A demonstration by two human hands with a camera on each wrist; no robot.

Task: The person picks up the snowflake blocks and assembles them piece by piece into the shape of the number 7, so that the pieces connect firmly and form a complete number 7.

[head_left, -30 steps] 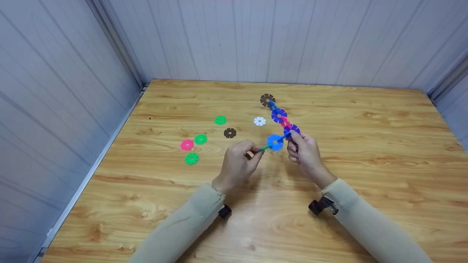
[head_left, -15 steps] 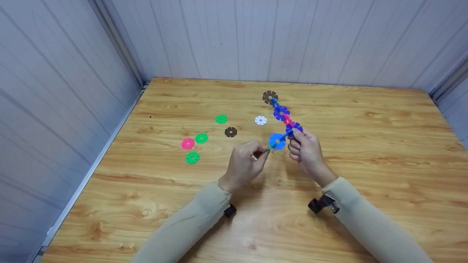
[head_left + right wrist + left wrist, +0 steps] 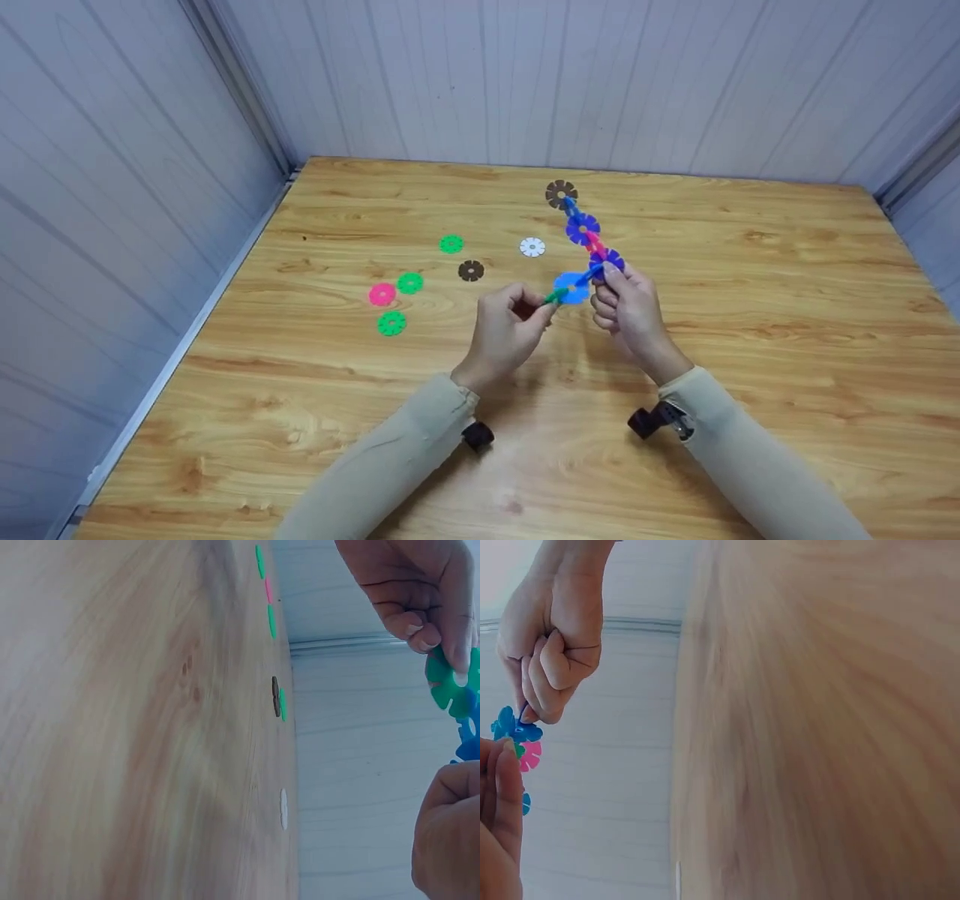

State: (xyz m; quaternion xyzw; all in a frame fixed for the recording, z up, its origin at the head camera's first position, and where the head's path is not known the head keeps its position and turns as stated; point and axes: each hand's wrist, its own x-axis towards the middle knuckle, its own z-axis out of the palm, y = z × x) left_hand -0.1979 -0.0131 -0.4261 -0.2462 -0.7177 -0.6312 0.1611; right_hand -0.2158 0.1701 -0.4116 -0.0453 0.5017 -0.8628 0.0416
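Both hands hold a chain of slotted plastic discs joined edge to edge, raised above the table. My left hand pinches a green disc at the chain's near end, where it meets a light blue disc. With thumb and curled fingers, my right hand grips the chain around a purple disc and the blue disc beside it. Beyond the right hand the chain runs on through a pink disc, another purple disc and a blue one, to a brown disc at the far end.
Loose discs lie flat on the wooden table: a white disc, a brown disc, a pink disc and several green ones, such as the green disc nearest the front. Pale panel walls stand behind and to the left.
My left hand has shifted slightly right, towards the right hand, with the green disc turning a little. The chain's far end has swung slightly up and right in view.
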